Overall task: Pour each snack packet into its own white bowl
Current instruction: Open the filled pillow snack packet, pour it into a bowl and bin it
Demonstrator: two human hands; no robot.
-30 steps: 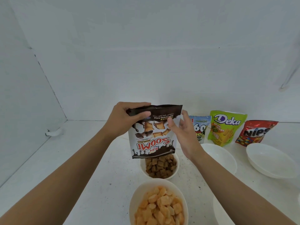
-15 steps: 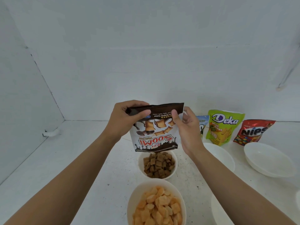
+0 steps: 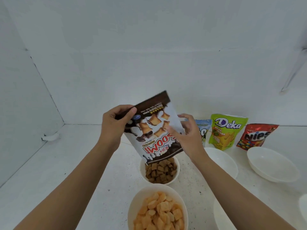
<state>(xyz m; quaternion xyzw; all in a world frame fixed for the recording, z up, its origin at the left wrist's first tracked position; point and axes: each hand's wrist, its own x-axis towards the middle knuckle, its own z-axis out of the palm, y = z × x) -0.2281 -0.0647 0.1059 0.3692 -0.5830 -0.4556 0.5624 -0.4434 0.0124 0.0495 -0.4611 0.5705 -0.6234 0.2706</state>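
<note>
- The brown-and-white packet point(image 3: 154, 130) hangs upside down and tilted, its mouth just above the far white bowl point(image 3: 141, 168). Anything left inside would fall onto the brown pieces point(image 3: 160, 171) heaped there.
- The left grip point(image 3: 114, 123) is clamped on the packet's dark bottom seam, which is its highest edge. Holding the sealed end leaves the opening free, so gravity does the emptying.
- The right grip point(image 3: 187, 136) sits at the packet's right edge, with the thumb across the printed face and the fingers loosely spread beyond it. Whether it pinches the packet or only steadies it I cannot tell (motion blur hides the contact).
- No piece shows in the air, so I judge this packet nearly or wholly spent.
- The near bowl point(image 3: 132, 206) holds orange pieces point(image 3: 159, 211), so two pours look done.
- The blue packet point(image 3: 203, 128), Deka packet point(image 3: 227, 130) and Nips packet point(image 3: 256, 136) stand upright at the back of the bench point(image 3: 66, 163). Empty bowls point(image 3: 272, 165) wait in front of them, giving each remaining pour its own target within easy reach.
</note>
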